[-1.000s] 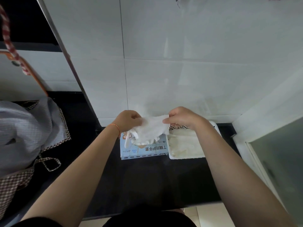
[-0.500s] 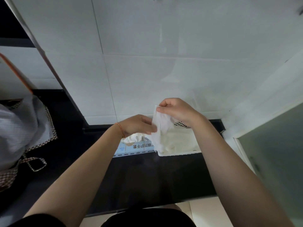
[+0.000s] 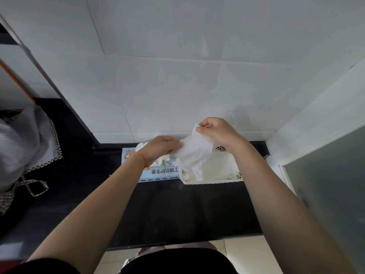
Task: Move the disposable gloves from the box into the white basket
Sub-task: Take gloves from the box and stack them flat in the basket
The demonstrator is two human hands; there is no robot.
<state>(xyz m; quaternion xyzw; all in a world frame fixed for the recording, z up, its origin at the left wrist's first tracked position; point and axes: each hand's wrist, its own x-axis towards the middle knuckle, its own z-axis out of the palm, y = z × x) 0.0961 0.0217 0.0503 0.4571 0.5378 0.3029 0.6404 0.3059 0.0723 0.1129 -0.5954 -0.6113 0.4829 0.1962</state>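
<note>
A light blue glove box [image 3: 158,174] lies on the black counter against the wall, with crumpled white gloves sticking out of its top. Right beside it stands the white basket [image 3: 215,181], which holds a heap of white gloves. A thin white glove [image 3: 194,153] hangs above the basket's left end. My right hand [image 3: 215,133] pinches its upper edge, and my left hand [image 3: 161,150] pinches its left side over the box.
The black counter [image 3: 177,210] runs under both arms to a front edge near my body. A grey cloth with checked trim [image 3: 23,149] lies at the left. White tiled wall behind, a frosted glass panel [image 3: 331,184] at the right.
The glove has come away from the box and moved right, over the basket. My right hand has lifted its edge higher, and my left hand has followed it rightwards.
</note>
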